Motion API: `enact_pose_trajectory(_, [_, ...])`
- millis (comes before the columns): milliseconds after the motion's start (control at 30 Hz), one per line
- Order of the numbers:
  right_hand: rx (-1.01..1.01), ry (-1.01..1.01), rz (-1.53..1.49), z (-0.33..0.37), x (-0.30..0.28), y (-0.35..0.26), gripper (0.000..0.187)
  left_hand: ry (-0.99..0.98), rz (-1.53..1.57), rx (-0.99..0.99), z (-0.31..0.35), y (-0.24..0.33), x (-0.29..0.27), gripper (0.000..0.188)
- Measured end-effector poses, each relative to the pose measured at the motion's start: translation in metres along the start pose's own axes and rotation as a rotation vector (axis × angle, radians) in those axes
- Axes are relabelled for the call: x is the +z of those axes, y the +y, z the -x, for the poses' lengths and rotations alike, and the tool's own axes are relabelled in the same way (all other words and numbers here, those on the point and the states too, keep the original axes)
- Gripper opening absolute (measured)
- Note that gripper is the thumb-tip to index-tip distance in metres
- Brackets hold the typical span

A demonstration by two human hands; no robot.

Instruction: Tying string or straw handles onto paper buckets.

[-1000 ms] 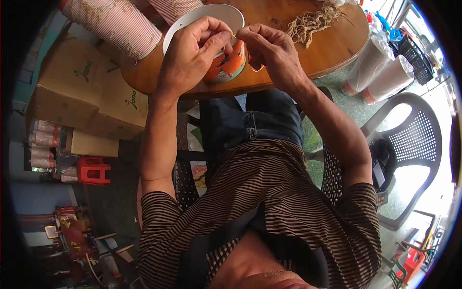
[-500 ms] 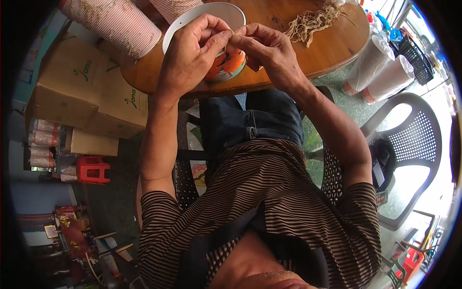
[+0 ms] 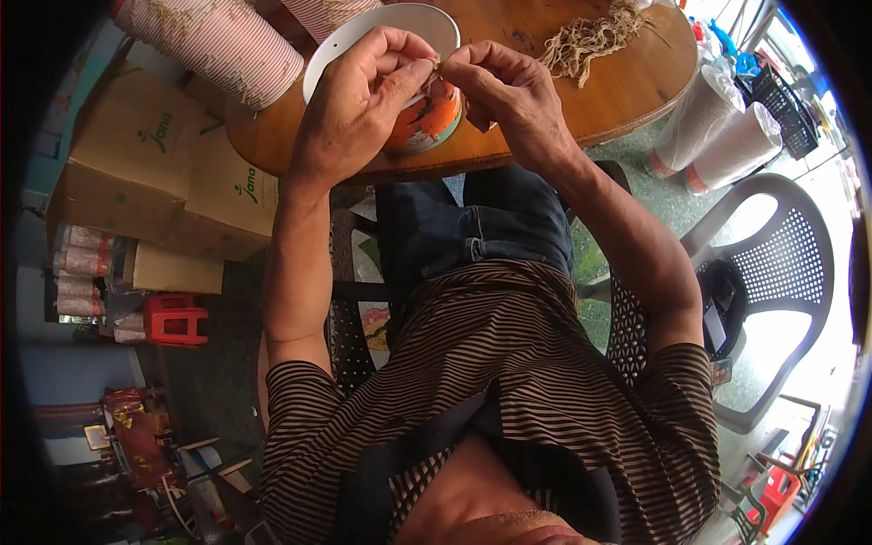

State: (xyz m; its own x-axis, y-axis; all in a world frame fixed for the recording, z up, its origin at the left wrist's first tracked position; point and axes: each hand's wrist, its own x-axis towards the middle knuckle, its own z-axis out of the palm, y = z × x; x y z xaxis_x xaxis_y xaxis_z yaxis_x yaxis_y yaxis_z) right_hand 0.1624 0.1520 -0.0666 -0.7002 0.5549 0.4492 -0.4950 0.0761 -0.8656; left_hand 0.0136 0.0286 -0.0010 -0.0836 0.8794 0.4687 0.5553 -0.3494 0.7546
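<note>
My left hand [image 3: 350, 118] and my right hand [image 3: 522, 100] meet over the table's near edge, each with thumb and forefinger pinched together. Between their fingertips is a thin tan strand [image 3: 437, 65], too small to make out well. Just beneath them stands a bucket [image 3: 425, 123] with a white inside and an orange and green outside; my hands cover part of it. To the right, a loose bundle of tan strands [image 3: 595, 41] lies on the wooden table [image 3: 636, 100].
At the far left of the table, a long red-and-white ringed stack [image 3: 218, 54] carries tan strands. Cardboard boxes [image 3: 136, 145] and a red stool [image 3: 175, 320] are on the left. Plastic-wrapped stacks [image 3: 736, 150] and a grey chair [image 3: 790, 254] stand on the right.
The gap between my two hands' fingertips has widened slightly. The bucket has shifted a little to the left. The rest looks the same.
</note>
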Motion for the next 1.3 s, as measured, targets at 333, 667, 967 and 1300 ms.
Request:
enact_pose_trajectory(333, [-0.023,-0.019,0.042,0.003,0.004,-0.003,0.026,0.04,-0.03,-0.009,0.001,-0.004,0.0,0.013])
enact_pose_trajectory(667, [0.04,-0.039,0.052,0.003,0.004,-0.015,0.03,0.0,-0.052,0.032,0.001,-0.005,-0.002,0.009])
enact_pose_trajectory(967, [-0.001,0.01,-0.013,-0.002,-0.006,-0.001,0.027,-0.029,-0.037,-0.008,-0.001,-0.001,-0.002,0.01])
enact_pose_trajectory(1300, [0.124,0.059,-0.224,-0.002,-0.003,-0.003,0.024,-0.019,-0.009,-0.024,0.0,-0.001,-0.003,0.013])
